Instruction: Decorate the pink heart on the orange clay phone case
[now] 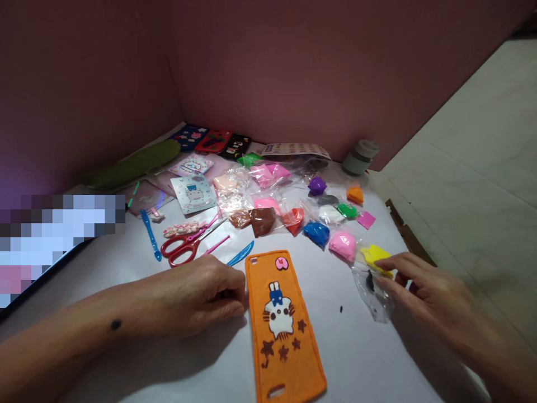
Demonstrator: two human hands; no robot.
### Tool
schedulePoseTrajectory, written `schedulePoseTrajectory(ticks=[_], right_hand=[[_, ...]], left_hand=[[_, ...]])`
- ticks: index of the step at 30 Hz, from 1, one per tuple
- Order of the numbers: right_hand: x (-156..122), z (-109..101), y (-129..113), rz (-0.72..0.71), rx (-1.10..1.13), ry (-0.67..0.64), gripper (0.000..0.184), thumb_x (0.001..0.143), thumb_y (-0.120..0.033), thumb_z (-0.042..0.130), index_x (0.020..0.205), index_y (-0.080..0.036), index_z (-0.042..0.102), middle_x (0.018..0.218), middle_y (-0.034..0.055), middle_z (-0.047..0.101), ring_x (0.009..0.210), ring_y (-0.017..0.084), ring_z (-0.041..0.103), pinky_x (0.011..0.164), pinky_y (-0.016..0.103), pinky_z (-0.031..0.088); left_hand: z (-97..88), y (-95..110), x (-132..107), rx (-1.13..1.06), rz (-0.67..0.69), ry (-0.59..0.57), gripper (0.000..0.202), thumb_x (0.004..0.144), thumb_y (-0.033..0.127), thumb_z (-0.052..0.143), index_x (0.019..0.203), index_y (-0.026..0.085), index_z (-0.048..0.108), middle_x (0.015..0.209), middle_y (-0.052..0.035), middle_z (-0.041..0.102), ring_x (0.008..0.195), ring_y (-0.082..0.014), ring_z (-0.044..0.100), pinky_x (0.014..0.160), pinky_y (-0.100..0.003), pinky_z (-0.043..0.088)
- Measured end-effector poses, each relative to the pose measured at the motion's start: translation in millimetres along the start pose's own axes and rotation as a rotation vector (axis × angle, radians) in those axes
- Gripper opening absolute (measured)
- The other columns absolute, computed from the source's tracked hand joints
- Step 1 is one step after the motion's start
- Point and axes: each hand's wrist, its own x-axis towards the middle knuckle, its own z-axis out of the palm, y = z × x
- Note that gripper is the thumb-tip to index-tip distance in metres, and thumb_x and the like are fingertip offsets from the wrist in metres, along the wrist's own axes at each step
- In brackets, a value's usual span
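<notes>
An orange phone case (285,330) with a white cat figure, brown stars and a pink patch lies on the white table (352,358). My left hand (201,296) rests curled against the case's left edge, fingers closed; whether anything is in them is hidden. My right hand (423,291) reaches left, fingertips pinching a small clear bag (371,291) with a bit of black clay inside, beside a yellow clay bag (375,256). A tiny black speck (341,308) lies between the case and the bag.
Many small bags of coloured clay (293,207) lie behind the case. Red scissors (184,246), blue plastic tools (151,235) and a blue plastic knife (241,254) sit at left. Decorated cases (213,140), picture cards and a grey jar (358,157) stand near the pink wall.
</notes>
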Motion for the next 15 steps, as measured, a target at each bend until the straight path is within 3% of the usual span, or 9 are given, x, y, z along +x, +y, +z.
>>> schedulePoseTrajectory(ticks=[5,8,15], right_hand=[[1.5,12.5,6.2,-0.025,0.011,-0.102,0.035,0.085,-0.039,0.053,0.116,-0.022,0.058,0.113,0.0078,0.058,0.084,0.019,0.061,0.071,0.031,0.049],[2.1,16.5,7.3,-0.006,0.032,-0.131,0.033,0.085,-0.035,0.052,0.113,-0.020,0.059,0.105,0.0077,0.059,0.084,0.019,0.060,0.073,0.032,0.050],[-4.7,4.1,1.3,0.033,0.139,-0.092,0.022,0.085,-0.035,0.053,0.099,-0.020,0.061,0.081,0.0032,0.063,0.064,0.014,0.060,0.055,0.026,0.050]], left_hand=[[-0.3,0.9,-0.3,-0.001,0.018,-0.009,0.019,0.088,0.021,0.049,0.089,0.023,0.068,0.081,0.0035,0.070,0.068,-0.0104,0.062,0.057,-0.016,0.039],[-0.5,1.6,-0.4,-0.001,0.007,0.006,0.019,0.087,0.021,0.050,0.085,0.023,0.068,0.078,0.0046,0.069,0.066,-0.0095,0.061,0.055,-0.015,0.038],[3.1,-6.2,-0.9,-0.041,0.010,-0.003,0.021,0.088,0.027,0.050,0.089,0.022,0.070,0.080,0.0003,0.070,0.067,-0.0128,0.062,0.055,-0.018,0.040]])
